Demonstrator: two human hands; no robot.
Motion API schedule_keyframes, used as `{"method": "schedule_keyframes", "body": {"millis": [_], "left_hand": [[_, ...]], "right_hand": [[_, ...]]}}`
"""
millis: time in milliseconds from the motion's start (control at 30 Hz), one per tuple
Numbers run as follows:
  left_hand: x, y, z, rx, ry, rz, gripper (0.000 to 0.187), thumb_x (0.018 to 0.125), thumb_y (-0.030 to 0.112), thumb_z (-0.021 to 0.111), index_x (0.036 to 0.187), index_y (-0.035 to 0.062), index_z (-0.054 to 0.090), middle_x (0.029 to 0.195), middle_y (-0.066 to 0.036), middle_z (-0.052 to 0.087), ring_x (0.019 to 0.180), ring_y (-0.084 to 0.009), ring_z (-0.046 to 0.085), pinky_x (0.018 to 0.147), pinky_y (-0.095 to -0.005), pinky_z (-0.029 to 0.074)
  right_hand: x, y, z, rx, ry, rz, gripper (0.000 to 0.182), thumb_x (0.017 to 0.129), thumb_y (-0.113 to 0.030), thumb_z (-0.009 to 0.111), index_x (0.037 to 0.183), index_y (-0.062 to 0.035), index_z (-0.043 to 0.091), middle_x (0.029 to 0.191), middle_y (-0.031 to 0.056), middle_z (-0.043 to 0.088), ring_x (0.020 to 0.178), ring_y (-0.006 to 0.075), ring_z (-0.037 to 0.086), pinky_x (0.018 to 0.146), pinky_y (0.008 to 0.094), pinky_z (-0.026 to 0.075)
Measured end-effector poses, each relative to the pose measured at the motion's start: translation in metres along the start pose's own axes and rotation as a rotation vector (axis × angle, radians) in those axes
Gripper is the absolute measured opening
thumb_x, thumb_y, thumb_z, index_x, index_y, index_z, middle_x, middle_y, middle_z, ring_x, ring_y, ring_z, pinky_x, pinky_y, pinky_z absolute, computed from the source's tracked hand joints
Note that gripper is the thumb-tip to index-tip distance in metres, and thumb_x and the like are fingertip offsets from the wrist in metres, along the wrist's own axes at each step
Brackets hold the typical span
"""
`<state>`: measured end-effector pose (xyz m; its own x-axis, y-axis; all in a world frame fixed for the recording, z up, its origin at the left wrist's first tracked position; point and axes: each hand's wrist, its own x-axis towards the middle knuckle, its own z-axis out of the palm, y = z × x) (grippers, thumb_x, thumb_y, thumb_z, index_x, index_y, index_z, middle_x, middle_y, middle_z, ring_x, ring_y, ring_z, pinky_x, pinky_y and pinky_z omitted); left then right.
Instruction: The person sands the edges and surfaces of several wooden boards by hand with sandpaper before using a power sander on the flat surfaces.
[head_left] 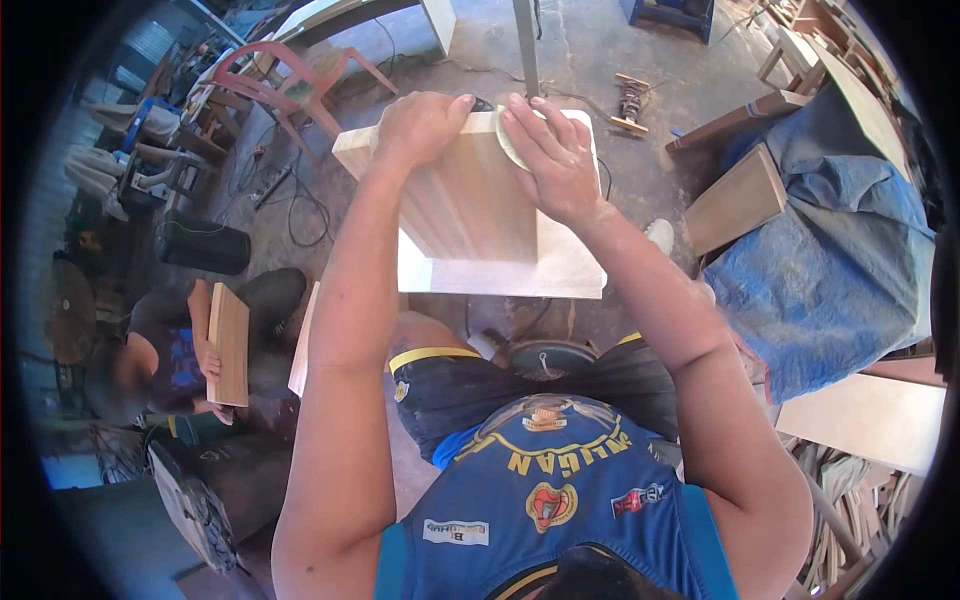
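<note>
A thick wooden board [475, 195] with striped grain stands on edge on a pale tabletop [575, 265] in front of me. My left hand [425, 128] is closed over its upper edge at the left. Against the board's right end, my right hand [552, 155] presses a pale yellowish sandpaper disc [508, 140], its fingers laid over it. Only the disc's left rim shows past the fingers. A small dark thing [482, 104] sits beside my left thumb, too hidden to name.
At the left, another person [165, 345] holds a wooden board [230, 340]. A pink plastic chair [300, 80] stands at the back left. A blue tarp [830, 280] covers a pile on the right, near a wooden panel [735, 200]. A spool [630, 103] and cables lie on the floor.
</note>
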<state>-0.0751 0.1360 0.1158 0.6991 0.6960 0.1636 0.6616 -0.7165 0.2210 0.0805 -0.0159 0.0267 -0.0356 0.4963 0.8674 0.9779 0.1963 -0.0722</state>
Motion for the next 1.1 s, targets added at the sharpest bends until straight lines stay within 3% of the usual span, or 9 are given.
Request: {"method": "schedule_keyframes", "body": {"millis": [333,533,700,867,1100], "left_hand": [[0.009,-0.005,0.003,-0.007,-0.008,0.017,0.056,0.099,0.051,0.041,0.096,0.008,0.076,0.095,-0.024,0.071,0.095,-0.0447,0.066,0.086,-0.052,0.049],[0.007,-0.002,0.001,0.012,0.001,-0.004,0.054,0.099,0.048,0.041,0.098,0.0078,0.077,0.1,-0.022,0.072,0.098,-0.0432,0.067,0.089,-0.0509,0.051],[0.009,-0.003,0.008,0.026,-0.008,-0.01,0.054,0.098,0.048,0.042,0.097,0.008,0.078,0.101,-0.022,0.072,0.1,-0.0429,0.067,0.091,-0.0516,0.05],[0.013,-0.005,0.001,-0.002,-0.027,0.028,0.056,0.1,0.05,0.039,0.1,0.0079,0.076,0.103,-0.022,0.072,0.099,-0.044,0.066,0.09,-0.0515,0.049],[0.006,0.001,-0.002,-0.007,-0.03,-0.004,0.058,0.099,0.051,0.039,0.1,0.006,0.076,0.104,-0.022,0.072,0.1,-0.0451,0.066,0.091,-0.0519,0.048]], "right_hand": [[-0.009,0.001,0.017,0.099,0.052,0.071,0.064,0.07,-0.005,0.07,0.132,-0.0136,0.064,0.144,0.0044,0.058,0.129,0.0286,0.052,0.098,0.0439,0.041],[-0.023,0.007,0.001,0.052,0.067,0.121,0.063,0.071,-0.006,0.07,0.134,-0.0121,0.063,0.144,0.0063,0.057,0.128,0.0323,0.052,0.099,0.0452,0.041],[-0.005,-0.009,-0.002,0.094,-0.029,0.136,0.064,0.071,-0.006,0.071,0.135,-0.0115,0.062,0.145,0.007,0.056,0.126,0.0317,0.053,0.096,0.0442,0.044],[-0.011,0.002,0.019,0.129,0.066,0.088,0.066,0.07,-0.005,0.073,0.135,-0.0117,0.062,0.146,0.0054,0.055,0.122,0.0302,0.055,0.092,0.0435,0.047],[0.0,-0.002,0.02,0.095,0.162,0.043,0.059,0.069,0.0,0.072,0.127,-0.0021,0.065,0.142,0.0128,0.058,0.113,0.0339,0.06,0.09,0.0434,0.048]]}}
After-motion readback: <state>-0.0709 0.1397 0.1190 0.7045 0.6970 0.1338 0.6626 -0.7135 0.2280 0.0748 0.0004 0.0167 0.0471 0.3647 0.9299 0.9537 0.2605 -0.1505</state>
